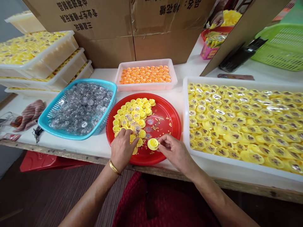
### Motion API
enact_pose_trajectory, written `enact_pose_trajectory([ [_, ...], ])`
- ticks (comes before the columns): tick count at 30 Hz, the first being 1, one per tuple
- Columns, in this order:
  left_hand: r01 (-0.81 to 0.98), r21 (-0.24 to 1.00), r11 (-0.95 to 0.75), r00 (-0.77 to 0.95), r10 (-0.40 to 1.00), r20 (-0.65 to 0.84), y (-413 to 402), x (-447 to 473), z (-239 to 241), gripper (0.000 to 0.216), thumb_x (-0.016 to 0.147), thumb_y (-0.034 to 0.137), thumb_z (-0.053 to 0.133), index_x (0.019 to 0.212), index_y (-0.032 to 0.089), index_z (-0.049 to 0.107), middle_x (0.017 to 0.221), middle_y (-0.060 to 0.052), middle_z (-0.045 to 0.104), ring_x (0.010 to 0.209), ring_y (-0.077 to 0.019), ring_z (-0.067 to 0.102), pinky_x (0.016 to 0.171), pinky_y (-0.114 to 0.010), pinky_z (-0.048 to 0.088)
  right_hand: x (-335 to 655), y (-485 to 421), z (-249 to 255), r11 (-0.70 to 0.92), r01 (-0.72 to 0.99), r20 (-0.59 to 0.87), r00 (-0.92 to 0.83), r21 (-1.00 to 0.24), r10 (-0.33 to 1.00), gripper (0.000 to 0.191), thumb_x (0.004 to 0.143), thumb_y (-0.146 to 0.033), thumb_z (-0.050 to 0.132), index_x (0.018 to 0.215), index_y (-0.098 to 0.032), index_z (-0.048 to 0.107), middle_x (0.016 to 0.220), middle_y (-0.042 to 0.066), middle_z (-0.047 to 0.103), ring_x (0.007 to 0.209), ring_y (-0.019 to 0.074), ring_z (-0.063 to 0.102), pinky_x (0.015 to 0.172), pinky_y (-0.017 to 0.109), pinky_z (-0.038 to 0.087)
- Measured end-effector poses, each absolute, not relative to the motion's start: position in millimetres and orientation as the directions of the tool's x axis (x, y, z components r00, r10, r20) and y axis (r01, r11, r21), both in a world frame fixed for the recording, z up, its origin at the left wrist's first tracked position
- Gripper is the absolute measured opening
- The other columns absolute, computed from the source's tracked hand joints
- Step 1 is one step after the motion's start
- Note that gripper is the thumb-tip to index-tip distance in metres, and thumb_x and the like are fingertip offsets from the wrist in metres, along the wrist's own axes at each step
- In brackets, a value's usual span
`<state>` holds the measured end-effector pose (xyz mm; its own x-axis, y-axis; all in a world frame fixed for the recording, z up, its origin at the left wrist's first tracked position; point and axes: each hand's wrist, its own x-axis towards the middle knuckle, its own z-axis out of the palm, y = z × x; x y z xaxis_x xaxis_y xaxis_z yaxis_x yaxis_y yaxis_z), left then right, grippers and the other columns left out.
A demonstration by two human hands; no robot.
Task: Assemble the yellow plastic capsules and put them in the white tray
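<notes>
Bright, fairly even light, seemingly from above, whitens the bench [104,72], while the floor [30,192] at eight o'clock sinks into gloom. Hard white glare streaks the yellow cups [220,119] at three o'clock; smaller glints speckle the clear plastic pieces [82,105] at nine, and a soft sheen lies on the red tray [174,126] at centre. The left hand [121,146] and right hand [174,153] look reasonably crisp toward six. Wide-angle distortion stretches the outermost cups around four o'clock, smearing their fine detail.

The yellow cup [153,144] is smooth plastic — the carton [111,50], matt cardboard.
</notes>
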<state>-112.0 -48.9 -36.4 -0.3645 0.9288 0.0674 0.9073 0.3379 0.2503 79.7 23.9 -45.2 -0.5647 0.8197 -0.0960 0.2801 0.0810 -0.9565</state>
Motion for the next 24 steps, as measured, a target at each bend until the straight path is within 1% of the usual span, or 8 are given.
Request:
enact_pose_trajectory([
  [2,0.910,0.258,0.325,-0.355,0.932,0.077,-48,-111,-37,0.021,0.087,0.035,0.059,0.099,0.018,0.060,0.095,-0.006,0.062,0.087,-0.0223,0.062,0.069,-0.031,0.045,79,24,-47,0.082,0.276,-0.094,-0.567,-0.958,0.818,0.012,0.078,-0.032,0.053,0.080,-0.020,0.053,0.077,0.003,0.066,0.070,0.0168,0.065,0.067,0.026,0.053],
  [5,0.912,0.239,0.335,-0.356,0.933,0.050,-48,-109,-33,0.026,0.084,0.040,0.062,0.099,0.018,0.060,0.095,-0.006,0.061,0.088,-0.0233,0.062,0.069,-0.031,0.045,77,25,-49,0.063,0.262,-0.100,-0.565,-0.963,0.819,0.013,0.077,-0.032,0.052,0.081,-0.020,0.053,0.080,0.004,0.066,0.072,0.0174,0.065,0.066,0.026,0.054],
  [9,0.911,0.205,0.359,-0.365,0.931,-0.007,-55,-107,-25,0.029,0.082,0.041,0.065,0.099,0.019,0.057,0.092,-0.003,0.061,0.080,-0.0222,0.062,0.063,-0.031,0.044,77,27,-51,0.018,0.239,-0.125,-0.568,-0.971,0.814,0.014,0.078,-0.033,0.054,0.082,-0.019,0.054,0.082,0.005,0.066,0.075,0.0190,0.066,0.068,0.029,0.056],
  [13,0.945,0.201,0.259,-0.265,0.964,0.003,-66,-107,-26,0.019,0.085,0.034,0.063,0.098,0.020,0.058,0.093,-0.003,0.059,0.080,-0.0206,0.060,0.067,-0.031,0.045,75,29,-51,-0.091,0.162,-0.169,-0.570,-0.982,0.804,0.016,0.077,-0.034,0.059,0.083,-0.019,0.054,0.083,0.005,0.065,0.074,0.0199,0.067,0.068,0.031,0.058],
  [16,0.958,0.203,0.202,-0.214,0.976,0.040,-68,-107,-31,0.007,0.089,0.025,0.058,0.093,0.020,0.060,0.093,-0.004,0.057,0.084,-0.0196,0.059,0.071,-0.030,0.046,73,30,-49,-0.214,0.086,-0.224,-0.577,-0.973,0.785,0.020,0.075,-0.035,0.065,0.083,-0.019,0.055,0.091,0.005,0.066,0.073,0.0190,0.067,0.068,0.031,0.059],
  [20,0.973,0.204,0.103,-0.120,0.990,0.072,-67,-108,-38,0.016,0.093,0.021,0.049,0.083,0.018,0.061,0.091,-0.006,0.057,0.083,-0.0194,0.057,0.072,-0.031,0.046,71,30,-44,-0.319,0.023,-0.272,-0.582,-0.948,0.766,0.026,0.073,-0.037,0.070,0.082,-0.019,0.054,0.091,0.005,0.066,0.071,0.0188,0.068,0.067,0.031,0.060],
  [22,0.972,0.231,0.050,-0.075,0.992,0.100,-67,-110,-39,0.020,0.094,0.020,0.046,0.079,0.017,0.060,0.090,-0.007,0.057,0.082,-0.0195,0.057,0.072,-0.032,0.046,71,29,-43,-0.314,0.005,-0.261,-0.571,-0.949,0.778,0.027,0.073,-0.037,0.070,0.083,-0.019,0.054,0.088,0.004,0.065,0.071,0.0187,0.067,0.065,0.030,0.060],
  [24,0.954,0.300,0.007,-0.054,0.987,0.149,-69,-111,-38,0.020,0.094,0.018,0.046,0.079,0.016,0.060,0.088,-0.007,0.057,0.082,-0.0193,0.057,0.074,-0.033,0.046,72,29,-44,-0.288,-0.001,-0.238,-0.559,-0.958,0.794,0.025,0.074,-0.036,0.069,0.084,-0.018,0.054,0.085,0.003,0.065,0.071,0.0179,0.067,0.065,0.029,0.060],
])
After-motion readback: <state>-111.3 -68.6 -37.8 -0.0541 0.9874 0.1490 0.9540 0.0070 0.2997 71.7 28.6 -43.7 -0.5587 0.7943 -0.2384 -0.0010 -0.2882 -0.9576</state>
